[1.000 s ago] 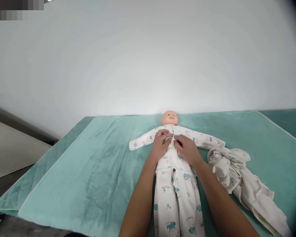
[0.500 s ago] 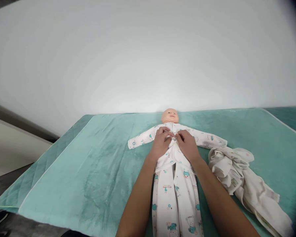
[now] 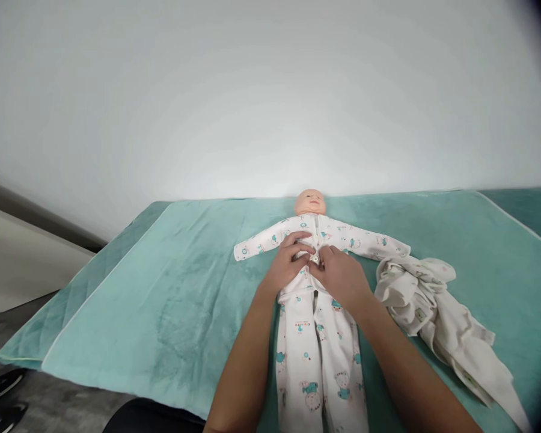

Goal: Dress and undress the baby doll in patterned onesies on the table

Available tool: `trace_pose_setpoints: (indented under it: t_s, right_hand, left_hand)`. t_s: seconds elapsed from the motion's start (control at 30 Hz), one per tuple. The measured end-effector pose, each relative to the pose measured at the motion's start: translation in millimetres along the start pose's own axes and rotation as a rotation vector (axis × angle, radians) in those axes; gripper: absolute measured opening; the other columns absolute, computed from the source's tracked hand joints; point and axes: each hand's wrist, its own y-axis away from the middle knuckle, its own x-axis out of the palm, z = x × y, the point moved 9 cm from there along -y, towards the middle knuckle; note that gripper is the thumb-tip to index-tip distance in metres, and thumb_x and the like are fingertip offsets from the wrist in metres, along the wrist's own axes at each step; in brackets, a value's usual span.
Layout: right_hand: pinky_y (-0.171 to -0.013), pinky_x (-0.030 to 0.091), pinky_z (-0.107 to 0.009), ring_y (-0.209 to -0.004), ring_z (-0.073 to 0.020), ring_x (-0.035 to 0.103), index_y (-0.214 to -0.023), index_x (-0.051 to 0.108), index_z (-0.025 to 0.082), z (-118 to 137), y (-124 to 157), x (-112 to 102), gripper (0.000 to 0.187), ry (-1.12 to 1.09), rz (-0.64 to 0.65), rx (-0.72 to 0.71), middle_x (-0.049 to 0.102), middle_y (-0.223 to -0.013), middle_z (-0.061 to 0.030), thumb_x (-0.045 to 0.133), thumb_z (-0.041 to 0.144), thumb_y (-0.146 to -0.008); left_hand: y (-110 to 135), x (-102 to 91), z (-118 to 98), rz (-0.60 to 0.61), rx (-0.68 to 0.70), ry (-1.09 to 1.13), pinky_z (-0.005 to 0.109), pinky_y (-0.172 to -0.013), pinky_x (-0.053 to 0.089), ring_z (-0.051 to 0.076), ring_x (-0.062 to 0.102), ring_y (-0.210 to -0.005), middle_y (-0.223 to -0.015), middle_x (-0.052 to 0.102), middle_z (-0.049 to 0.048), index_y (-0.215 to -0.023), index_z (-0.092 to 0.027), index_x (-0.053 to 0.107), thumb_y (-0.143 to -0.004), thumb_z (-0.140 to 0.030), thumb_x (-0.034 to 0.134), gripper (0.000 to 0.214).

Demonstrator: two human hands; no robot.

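A baby doll (image 3: 310, 202) lies on its back, only its bald head showing above its clothes. It wears a white baby jacket (image 3: 286, 227) with teal and pink prints, sleeves spread to both sides. White printed trousers (image 3: 300, 361) stretch out below the jacket hem. My left hand (image 3: 293, 260) rests over the chest, thumb and fingertips gathered at the front opening. Facing it, my right hand (image 3: 339, 272) pinches the other edge with curled fingers. A small shiny fastener (image 3: 316, 259) shows between the fingertips; whether it is joined, I cannot tell.
Crumpled white baby clothes (image 3: 437, 307) lie to the right, touching the doll's sleeve end. A green padded cover (image 3: 180, 313) spreads under everything, its far edge against a pale wall (image 3: 270, 96). Dark shoes (image 3: 2, 385) are on the floor at lower left.
Both hands have slid a little down the jacket front, uncovering the upper chest. My right hand has turned inward, its fingers now more curled. The view has shifted slightly.
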Motion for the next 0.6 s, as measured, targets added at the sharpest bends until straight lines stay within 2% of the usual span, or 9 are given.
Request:
trace_pose_setpoints:
  t_s: [0.13, 0.37, 0.47, 0.6]
  right_hand:
    - [-0.060, 0.025, -0.031, -0.072, -0.0200, 0.056, -0.083, 0.053, 0.019, 0.4, -1.5, -3.5, 0.011, 0.051, -0.033, -0.031, 0.061, -0.081, -0.0066, 0.055, 0.026, -0.090]
    - [-0.061, 0.027, -0.030, -0.064, -0.0153, 0.050, -0.075, 0.054, 0.019, -9.4, 3.8, -17.1, 0.017, -0.040, -0.067, -0.043, 0.057, -0.074, -0.0031, 0.049, 0.021, -0.091]
    - [-0.062, 0.029, -0.029, -0.068, -0.0150, 0.052, -0.074, 0.053, 0.019, -7.9, 1.9, -15.9, 0.021, -0.081, -0.009, -0.138, 0.057, -0.075, -0.0030, 0.046, 0.021, -0.094]
    - [-0.065, 0.032, -0.028, -0.072, -0.0150, 0.054, -0.078, 0.055, 0.019, -6.9, -2.1, -9.2, 0.020, -0.129, 0.067, -0.228, 0.057, -0.079, -0.0030, 0.044, 0.019, -0.094]
  left_hand:
    - [-5.9, 4.8, -0.5, 0.060, -0.017, -0.027, 0.032, -0.090, 0.052, 0.025, 0.041, -0.138, -0.143, 0.049, 0.0051, -0.095, -0.025, 0.072, -0.089, -0.023, 0.063, 0.011]
    - [-12.8, 6.3, -4.7, 0.075, 0.012, -0.005, 0.025, -0.067, 0.050, 0.026, 0.041, -0.137, -0.142, 0.049, 0.0051, -0.093, -0.025, 0.072, -0.091, -0.030, 0.064, 0.010]
    - [-12.0, 4.0, -5.5, 0.056, 0.020, 0.020, 0.025, -0.066, 0.050, 0.025, 0.043, -0.135, -0.140, 0.051, 0.0044, -0.094, -0.026, 0.073, -0.091, -0.030, 0.064, 0.011]
    - [-9.2, 0.6, -6.3, 0.018, 0.024, 0.025, 0.029, -0.076, 0.051, 0.025, 0.046, -0.131, -0.135, 0.057, 0.0041, -0.091, -0.026, 0.075, -0.090, -0.032, 0.065, 0.011]
